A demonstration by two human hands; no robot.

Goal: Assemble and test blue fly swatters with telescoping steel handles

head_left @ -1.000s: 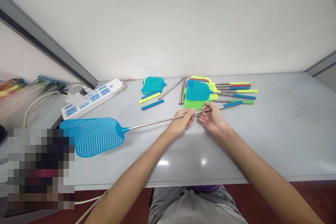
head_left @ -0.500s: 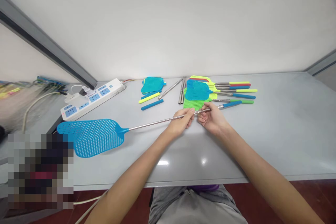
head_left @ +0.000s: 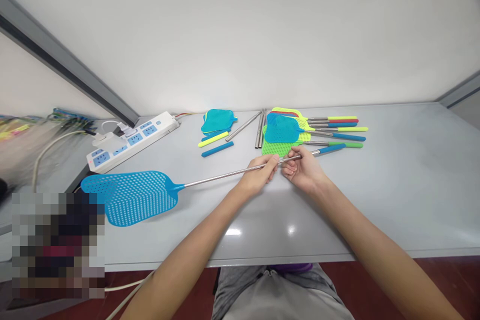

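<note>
A blue fly swatter [head_left: 140, 197] with a long metal rod and a blue grip stretches across the front of the table. My left hand [head_left: 260, 172] is closed around the middle of its rod. Close beside it, my right hand [head_left: 303, 169] pinches the rod nearer the blue grip, fingers curled. The swatter's perforated head points left. Just beyond my hands lies a pile of fly swatters [head_left: 283, 130] with yellow, red, blue and green grips pointing right.
Left of the pile lie metal rods [head_left: 259, 130], a yellow grip [head_left: 213, 139], a blue grip [head_left: 217, 149] and loose swatter heads [head_left: 218, 121]. A white power strip [head_left: 135, 142] with plugs and cables sits at the left. A wall [head_left: 240, 35] rises behind the grey table [head_left: 405, 185].
</note>
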